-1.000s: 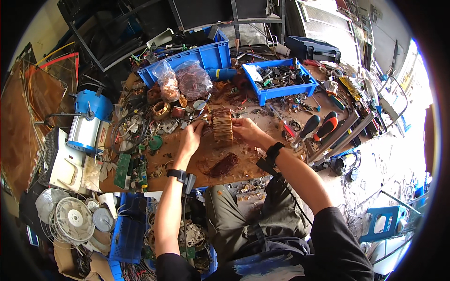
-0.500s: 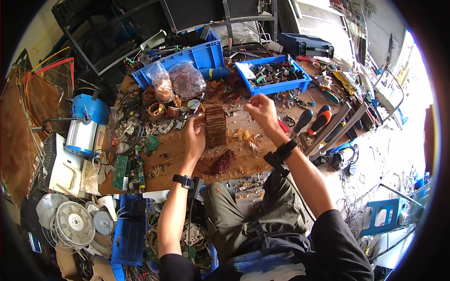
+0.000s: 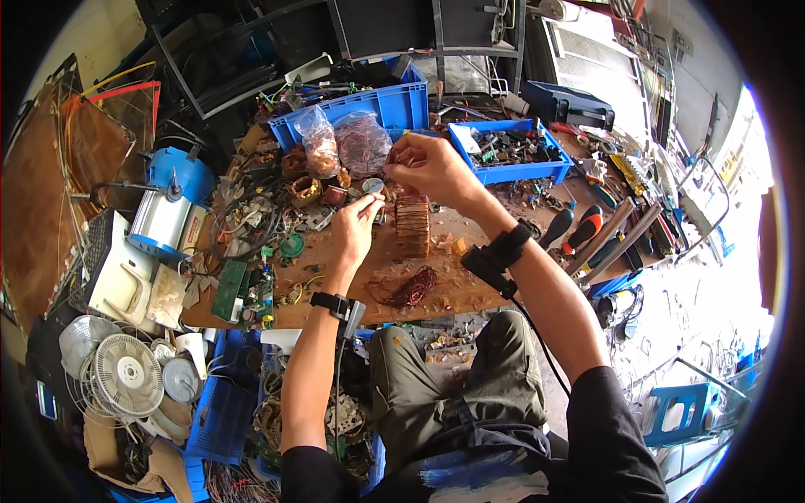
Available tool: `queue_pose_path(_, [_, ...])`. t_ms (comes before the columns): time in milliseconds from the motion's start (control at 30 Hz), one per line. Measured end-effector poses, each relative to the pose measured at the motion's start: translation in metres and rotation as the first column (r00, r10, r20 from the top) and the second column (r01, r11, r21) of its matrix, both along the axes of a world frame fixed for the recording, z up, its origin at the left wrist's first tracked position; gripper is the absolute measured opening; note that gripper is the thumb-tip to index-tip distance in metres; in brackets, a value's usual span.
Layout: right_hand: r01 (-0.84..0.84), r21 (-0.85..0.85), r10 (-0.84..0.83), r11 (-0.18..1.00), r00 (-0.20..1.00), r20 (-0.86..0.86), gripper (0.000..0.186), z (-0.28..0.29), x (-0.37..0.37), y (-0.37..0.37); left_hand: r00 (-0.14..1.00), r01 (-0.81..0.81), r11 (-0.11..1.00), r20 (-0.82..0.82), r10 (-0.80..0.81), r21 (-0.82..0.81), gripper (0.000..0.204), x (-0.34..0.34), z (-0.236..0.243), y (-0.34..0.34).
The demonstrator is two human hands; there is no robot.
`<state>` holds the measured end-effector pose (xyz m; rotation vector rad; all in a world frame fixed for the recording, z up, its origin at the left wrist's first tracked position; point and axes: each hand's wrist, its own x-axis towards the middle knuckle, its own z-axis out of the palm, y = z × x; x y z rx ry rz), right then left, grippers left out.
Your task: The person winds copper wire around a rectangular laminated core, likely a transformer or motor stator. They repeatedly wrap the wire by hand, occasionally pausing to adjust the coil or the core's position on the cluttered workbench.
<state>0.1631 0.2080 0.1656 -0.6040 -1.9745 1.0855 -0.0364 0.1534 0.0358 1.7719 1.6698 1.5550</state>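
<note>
A rusty-brown cylindrical motor core [image 3: 412, 225] stands upright on the brown worktable [image 3: 470, 289]. My left hand [image 3: 355, 228] rests against its left side and steadies it. Raised above the core is my right hand [image 3: 429, 168], its fingers pinched on a thin copper wire that is too fine to trace. A tangle of reddish copper wire [image 3: 411, 287] lies on the table in front of the core.
Two clear bags of copper wire [image 3: 348, 144] sit before a large blue crate [image 3: 377, 105]. A blue parts tray [image 3: 507, 155] is at right, screwdrivers [image 3: 579, 230] beyond my right wrist. A blue motor [image 3: 168, 205], circuit boards [image 3: 243, 289] and fan parts [image 3: 126, 373] crowd the left.
My right hand has lifted from the core's right side up and back, above the core. My left hand stays on the core.
</note>
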Motion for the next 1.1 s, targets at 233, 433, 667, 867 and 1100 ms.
queue_pose_path(233, [-0.188,-0.337,0.061,0.922,0.934,-0.352,0.02,-0.044,-0.03,0.003,0.874,0.252,0.96,0.397,-0.279,0.121,0.075,-0.012,0.003,-0.019])
queue_pose_path(433, [-0.106,-0.223,0.064,0.969,0.981,-0.185,0.022,-0.065,-0.049,0.015,0.998,0.051,0.998,-0.047,-0.049,0.037,0.06,-0.01,0.03,-0.033])
queue_pose_path(667, [-0.057,-0.166,0.048,0.984,0.997,-0.058,0.019,-0.059,-0.064,0.017,0.865,0.282,0.958,0.444,-0.233,-0.048,0.037,-0.052,0.032,-0.029])
queue_pose_path(867, [-0.059,-0.436,-0.104,0.898,0.934,-0.341,0.008,-0.087,-0.079,0.018,0.343,0.244,0.96,0.913,-0.221,0.141,0.019,-0.021,0.005,-0.012])
queue_pose_path(1100, [0.153,0.333,-0.223,0.93,0.958,0.181,0.018,-0.095,-0.064,-0.003,0.201,0.042,0.985,0.965,-0.171,0.166,0.011,-0.006,0.006,0.007])
